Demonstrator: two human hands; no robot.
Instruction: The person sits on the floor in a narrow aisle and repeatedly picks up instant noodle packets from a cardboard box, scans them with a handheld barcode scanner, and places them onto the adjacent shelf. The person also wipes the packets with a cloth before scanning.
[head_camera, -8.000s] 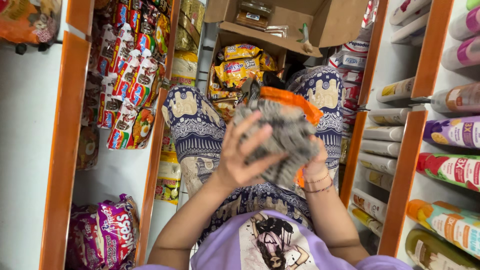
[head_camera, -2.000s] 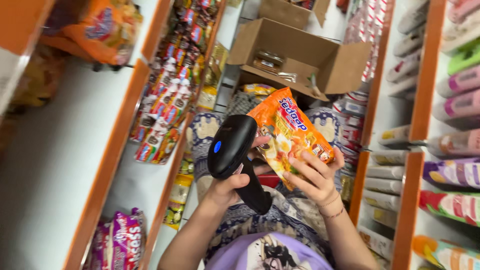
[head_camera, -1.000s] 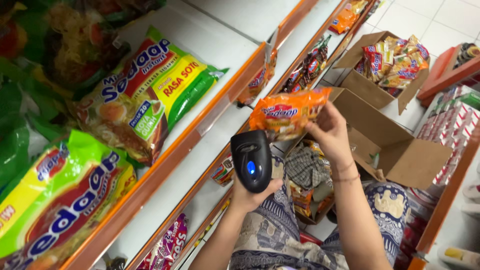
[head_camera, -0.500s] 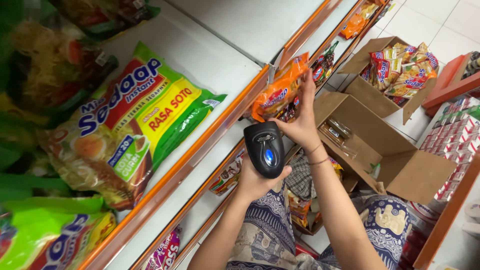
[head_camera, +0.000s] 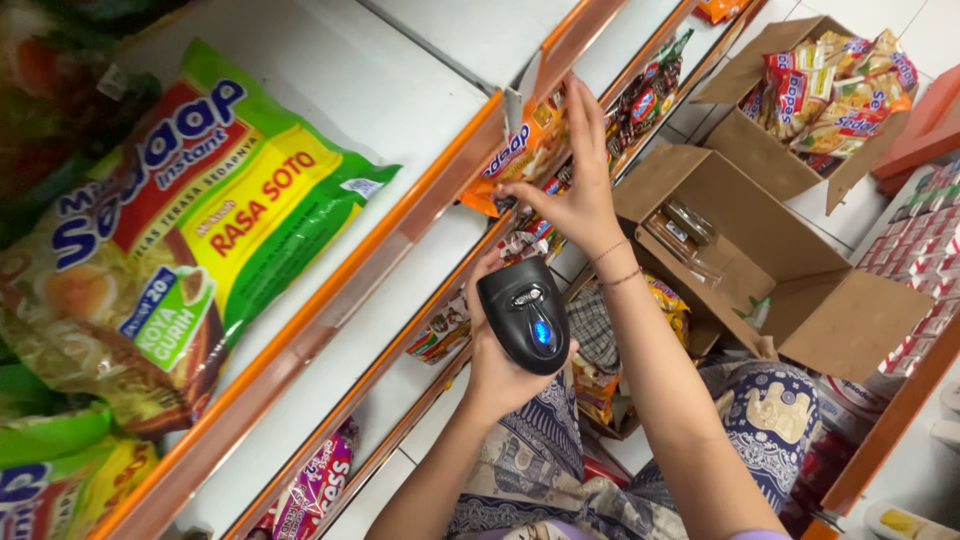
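Packet: orange plastic snack packet (head_camera: 520, 155) is sitting at upper centre, against the orange shelf edge (head_camera: 400, 225).
Right hand (head_camera: 570, 195): fingers clamping the packet.
Left hand (head_camera: 505, 355): fingers wrapping a black handheld scanner (head_camera: 525, 312).
Boxes: open brown cardboard box (head_camera: 800, 290), right, holding clear wrappers; upper-right cardboard box (head_camera: 745, 150) holding noodle packets.

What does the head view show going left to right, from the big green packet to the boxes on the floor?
Large green and yellow noodle packet on the white shelf → black handheld scanner in the left hand → right hand on an orange snack packet → open brown cardboard box → cardboard box full of snack packets.
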